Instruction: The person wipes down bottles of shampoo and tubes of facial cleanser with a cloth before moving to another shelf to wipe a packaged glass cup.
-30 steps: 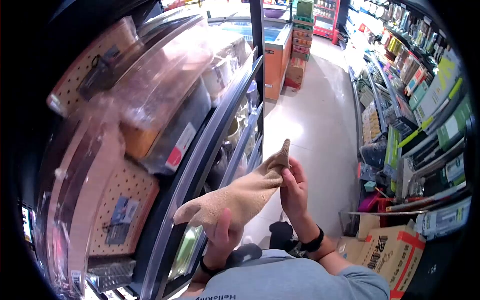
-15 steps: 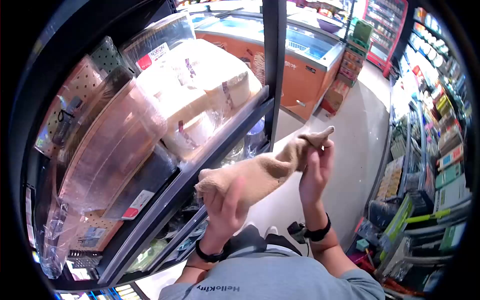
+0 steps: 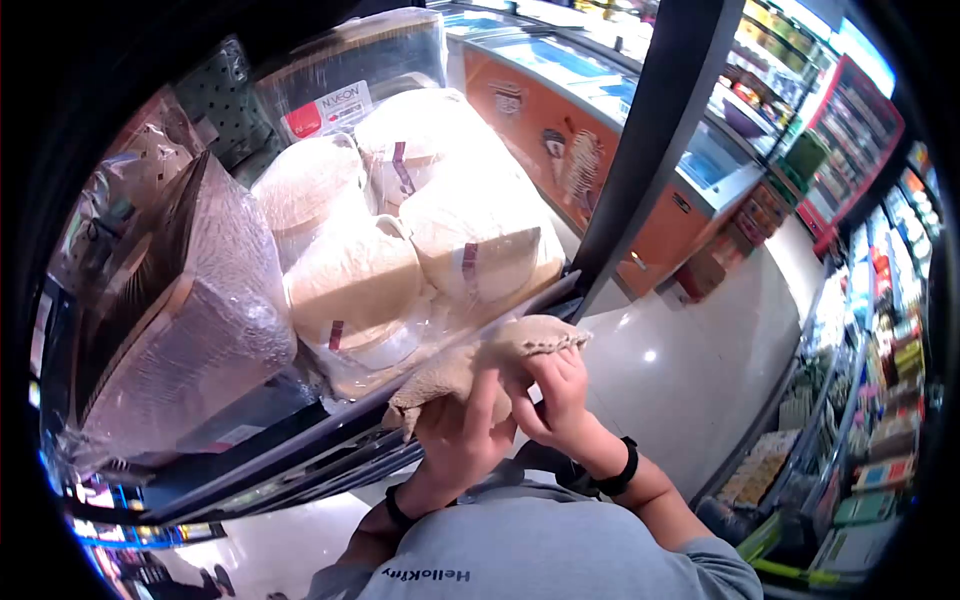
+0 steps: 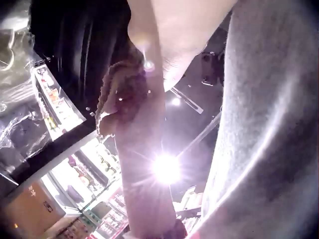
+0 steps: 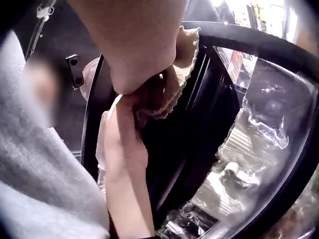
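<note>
A fuzzy tan cloth [image 3: 440, 378] with a scalloped, stitched edge is bunched up between both hands in front of the shelf. My left hand [image 3: 465, 438] holds it from below at its left part, most of its fingers behind the fabric. At the stitched edge, my right hand [image 3: 560, 395] pinches the cloth, close beside the left fingers. Part of the stitched rim of the cloth [image 4: 106, 94] shows past the hands in the left wrist view. From the right wrist view, the cloth [image 5: 187, 47] hangs at the fingers, its fold shadowed.
A black shelf [image 3: 350, 425] at the left bears several plastic-wrapped cream baskets [image 3: 350, 280] and a wrapped bin [image 3: 210, 330]. A dark post [image 3: 660, 140] rises at its corner. Orange freezers [image 3: 530, 110] stand beyond. Stocked shelves [image 3: 860, 380] line the right side of the aisle.
The view has turned right-to-left toward the shelf, bringing the cream baskets into sight. My right hand has come in to the left hand, and the stretched-out cloth is now bunched.
</note>
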